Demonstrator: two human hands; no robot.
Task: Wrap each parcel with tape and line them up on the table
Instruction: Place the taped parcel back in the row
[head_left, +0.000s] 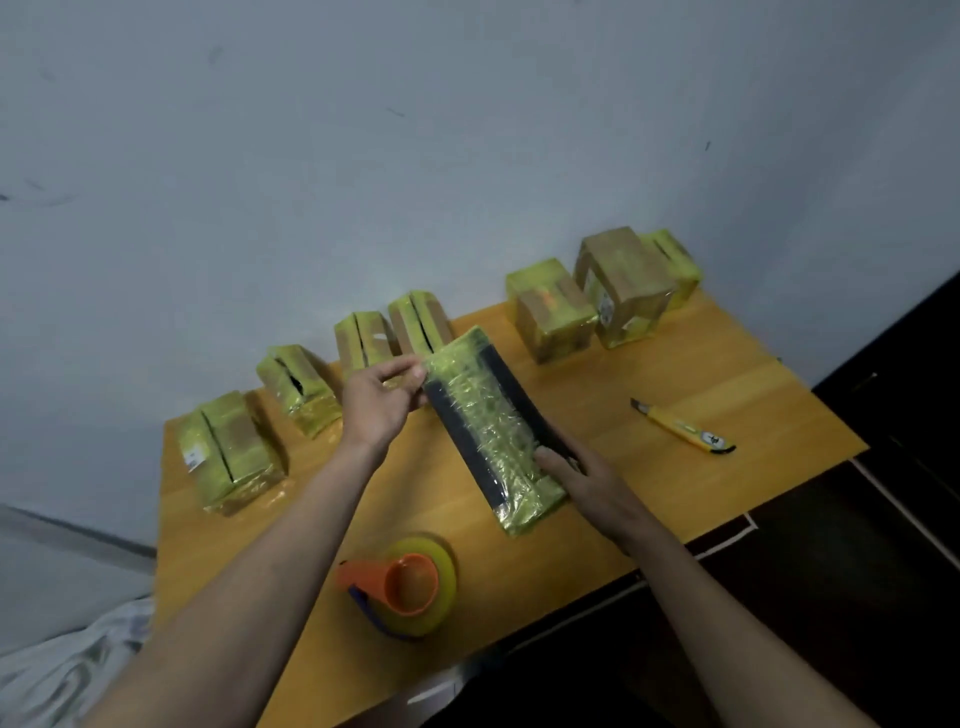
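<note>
Above the middle of the wooden table (675, 374) I hold a long dark parcel (491, 423) wrapped in yellowish clear tape, tilted with its far end up. My left hand (382, 397) pinches its far left corner. My right hand (582, 475) grips its near right edge. Several taped cardboard parcels stand in a row along the wall, from the near left parcel (226, 449) to the far right ones (618, 286). A roll of yellow tape on an orange dispenser (408, 584) lies near the table's front edge.
A yellow utility knife (685, 426) lies on the right part of the table. The grey wall runs close behind the parcel row. Dark floor lies to the right and crumpled white fabric (62, 670) at the lower left.
</note>
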